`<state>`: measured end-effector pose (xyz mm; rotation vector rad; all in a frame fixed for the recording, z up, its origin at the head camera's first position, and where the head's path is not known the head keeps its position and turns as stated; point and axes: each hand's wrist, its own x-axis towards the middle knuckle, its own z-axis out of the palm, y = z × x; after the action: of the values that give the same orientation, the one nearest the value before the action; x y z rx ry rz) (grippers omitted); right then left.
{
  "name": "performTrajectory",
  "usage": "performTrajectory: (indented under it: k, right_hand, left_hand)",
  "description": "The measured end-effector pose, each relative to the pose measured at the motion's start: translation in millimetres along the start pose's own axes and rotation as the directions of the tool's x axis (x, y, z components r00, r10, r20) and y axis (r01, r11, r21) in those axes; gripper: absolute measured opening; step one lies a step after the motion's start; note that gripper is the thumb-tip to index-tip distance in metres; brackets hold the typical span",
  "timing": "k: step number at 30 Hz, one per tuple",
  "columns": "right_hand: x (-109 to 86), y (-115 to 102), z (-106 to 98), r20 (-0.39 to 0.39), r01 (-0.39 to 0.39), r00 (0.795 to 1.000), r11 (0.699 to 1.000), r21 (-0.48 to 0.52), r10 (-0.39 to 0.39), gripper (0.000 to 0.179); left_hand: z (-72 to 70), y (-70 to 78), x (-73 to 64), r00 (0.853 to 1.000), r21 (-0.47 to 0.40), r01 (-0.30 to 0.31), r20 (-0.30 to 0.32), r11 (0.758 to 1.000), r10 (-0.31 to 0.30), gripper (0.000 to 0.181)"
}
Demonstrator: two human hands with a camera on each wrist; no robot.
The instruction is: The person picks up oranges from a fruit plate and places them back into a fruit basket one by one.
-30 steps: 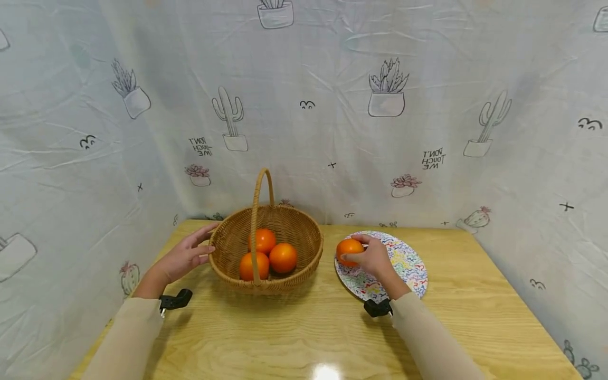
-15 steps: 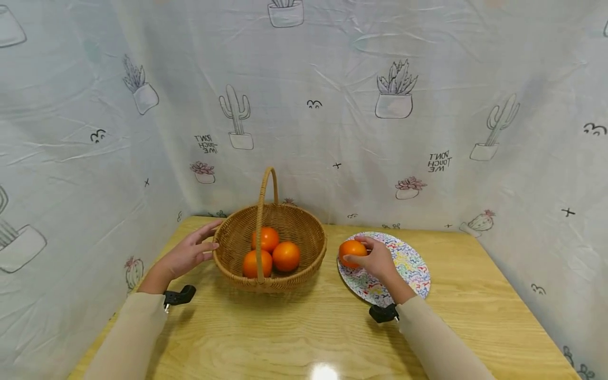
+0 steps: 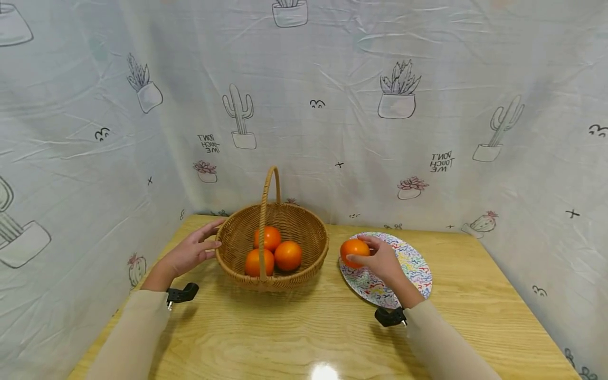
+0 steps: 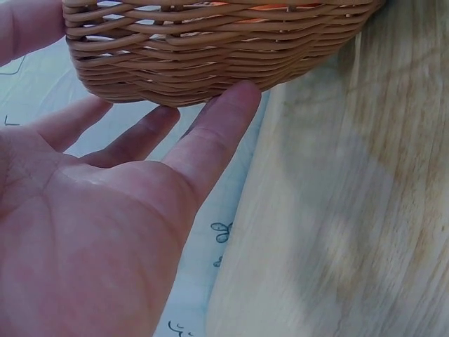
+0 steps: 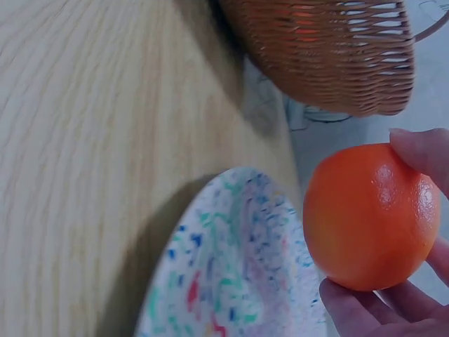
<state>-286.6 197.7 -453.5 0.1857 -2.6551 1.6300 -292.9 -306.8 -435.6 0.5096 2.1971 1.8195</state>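
My right hand [image 3: 383,262] grips an orange [image 3: 354,253] over the left part of a round plate [image 3: 408,282] with a multicoloured squiggle pattern. In the right wrist view the thumb lies on one side of the orange [image 5: 372,217] and fingers on the other; it looks raised off the plate [image 5: 231,253]. My left hand [image 3: 190,254] touches the left side of a wicker basket [image 3: 304,227] with outstretched fingers. Its fingertips [image 4: 238,102] meet the woven wall [image 4: 210,60] in the left wrist view. Inside the basket sit three oranges [image 3: 288,256], partly behind its tall handle [image 3: 264,227].
Everything stands on a light wooden table [image 3: 285,327]. Behind and at both sides hangs a pale curtain [image 3: 332,132] printed with potted plants. The basket handle arches high above the rim. A gap of table [image 3: 328,285] lies between basket and plate.
The head view has shifted slightly, so everything appears a little further right. Both hands, the held orange and the basket keep nearly the same places relative to each other.
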Motion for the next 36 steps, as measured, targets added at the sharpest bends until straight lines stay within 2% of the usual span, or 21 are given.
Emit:
performTrajectory:
  k: [7,14,21,29,36]
  right_hand:
    - [-3.4,-12,-7,0.001,0.024,1.0,0.998,0.066,-0.024,0.068]
    - [-4.4,-27,-12,-0.017,0.049,0.999,0.998,0.048,-0.049,0.072]
    - [-3.6,-41,-15,-0.003,0.06,0.998,0.994,0.089,-0.06,0.075]
    - [-1.1,-57,-12,0.027,0.082,0.996,0.984,0.16,-0.087,0.076]
    - [5.7,-72,-7,0.054,0.079,0.994,0.98,0.181,-0.09,0.075]
  left_hand:
    - [-0.7,-1.2,0.6,1.0,-0.013,-0.004,0.012,1.0,0.004,0.076]
    - [-2.0,-1.7,0.6,1.0,-0.008,-0.007,0.023,1.0,0.008,0.076]
    - [-1.0,-0.4,1.2,1.0,-0.016,-0.003,0.02,1.0,0.003,0.077]
    - [-0.2,-0.6,2.6,0.999,-0.026,-0.009,0.031,1.0,0.01,0.076]
    - [-0.5,0.4,0.5,1.0,0.007,0.0,0.021,1.0,0.0,0.076]
